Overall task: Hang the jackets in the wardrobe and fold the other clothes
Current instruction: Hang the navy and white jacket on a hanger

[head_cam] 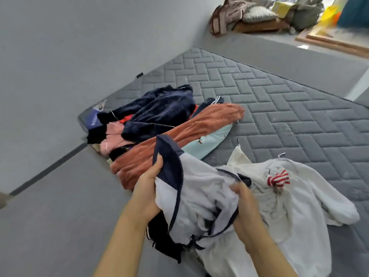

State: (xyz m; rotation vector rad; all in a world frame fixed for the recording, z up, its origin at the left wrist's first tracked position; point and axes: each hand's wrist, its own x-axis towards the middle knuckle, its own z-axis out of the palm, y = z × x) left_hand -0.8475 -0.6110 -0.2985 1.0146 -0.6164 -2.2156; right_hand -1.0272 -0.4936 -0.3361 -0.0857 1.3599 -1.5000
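Note:
I hold up a pale lilac fleece garment with navy trim (197,198) over the near edge of the grey quilted mattress (289,108). My left hand (148,188) grips its navy collar part; my right hand (242,200) clutches bunched lilac fabric. A white fleece top with a red-striped patch (295,198) lies to the right, partly under the held garment. Behind lies a pile: a rust-orange garment (179,136), a navy velvet jacket (159,112), a pink piece (111,136) and a light blue piece (209,142).
A grey wall runs along the left, with grey floor (60,216) below it. At the far right a heap of cushions and blankets (259,15) sits on a raised ledge. Dark clothing (165,242) lies under my hands.

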